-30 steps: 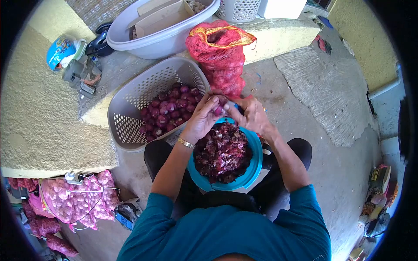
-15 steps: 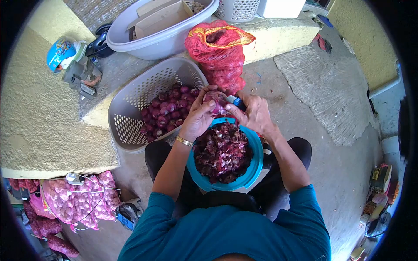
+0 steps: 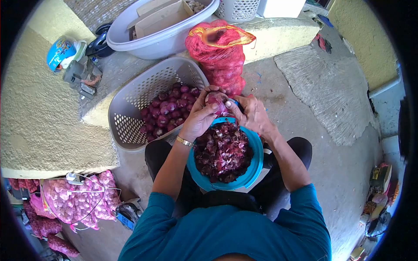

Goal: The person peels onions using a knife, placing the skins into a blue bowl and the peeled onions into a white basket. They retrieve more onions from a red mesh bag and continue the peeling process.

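Observation:
A large red onion point(image 3: 217, 102) sits in my left hand point(image 3: 199, 116), whose fingers are wrapped around it from the left. My right hand point(image 3: 256, 115) is closed around a blue-handled tool point(image 3: 236, 103), mostly hidden by the fingers, and its thumb presses on the onion's right side. Just below both hands, a turquoise tub point(image 3: 257, 152) between my knees holds a heap of dark, papery onion skins point(image 3: 223, 152). To the left stands a grey perforated basket point(image 3: 124, 102) with many smooth purple onions point(image 3: 163, 108) in it.
A red mesh sack point(image 3: 223, 65) of onions stands beyond my hands. Behind the basket, a big grey tub point(image 3: 161, 51) with cardboard rests on a raised ledge point(image 3: 278, 41). Net bags of pink bulbs point(image 3: 80, 198) lie at lower left. Assorted goods point(image 3: 378, 200) line the right side.
My right hand has turned slightly, with its thumb now lying farther over the onion. Less of the blue handle shows. My left hand keeps nearly the same place.

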`<state>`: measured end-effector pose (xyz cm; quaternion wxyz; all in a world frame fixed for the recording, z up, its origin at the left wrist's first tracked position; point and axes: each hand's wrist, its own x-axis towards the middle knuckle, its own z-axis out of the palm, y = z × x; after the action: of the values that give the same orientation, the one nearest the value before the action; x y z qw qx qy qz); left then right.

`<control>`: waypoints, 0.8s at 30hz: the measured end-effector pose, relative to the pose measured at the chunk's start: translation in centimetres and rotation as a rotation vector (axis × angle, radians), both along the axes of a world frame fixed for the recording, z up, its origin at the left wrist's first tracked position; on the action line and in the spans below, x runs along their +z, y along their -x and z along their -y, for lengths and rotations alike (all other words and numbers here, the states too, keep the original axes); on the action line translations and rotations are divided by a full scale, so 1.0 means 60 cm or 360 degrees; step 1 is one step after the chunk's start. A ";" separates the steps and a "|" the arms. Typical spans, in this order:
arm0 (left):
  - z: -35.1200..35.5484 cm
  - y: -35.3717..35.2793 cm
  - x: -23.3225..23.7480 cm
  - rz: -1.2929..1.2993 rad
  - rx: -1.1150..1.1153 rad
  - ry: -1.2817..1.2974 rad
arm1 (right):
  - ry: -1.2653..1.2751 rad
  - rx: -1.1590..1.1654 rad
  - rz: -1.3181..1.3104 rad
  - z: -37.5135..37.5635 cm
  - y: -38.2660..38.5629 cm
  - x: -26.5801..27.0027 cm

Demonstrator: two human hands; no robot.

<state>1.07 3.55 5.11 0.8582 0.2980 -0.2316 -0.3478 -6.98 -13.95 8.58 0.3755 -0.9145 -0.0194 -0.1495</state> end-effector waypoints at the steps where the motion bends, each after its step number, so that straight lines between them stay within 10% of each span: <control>1: -0.001 0.000 -0.002 -0.0023 -0.0007 -0.0004 | 0.0000 0.0001 -0.0001 0.000 0.000 0.000; 24: 0.003 -0.003 -0.005 -0.0124 0.0009 0.0087 | 0.0326 -0.0054 0.0195 0.003 0.001 0.014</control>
<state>1.25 3.38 4.83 0.8753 0.2614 -0.2066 -0.3504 -7.04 -14.13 9.40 0.2755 -0.9375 -0.0422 -0.2086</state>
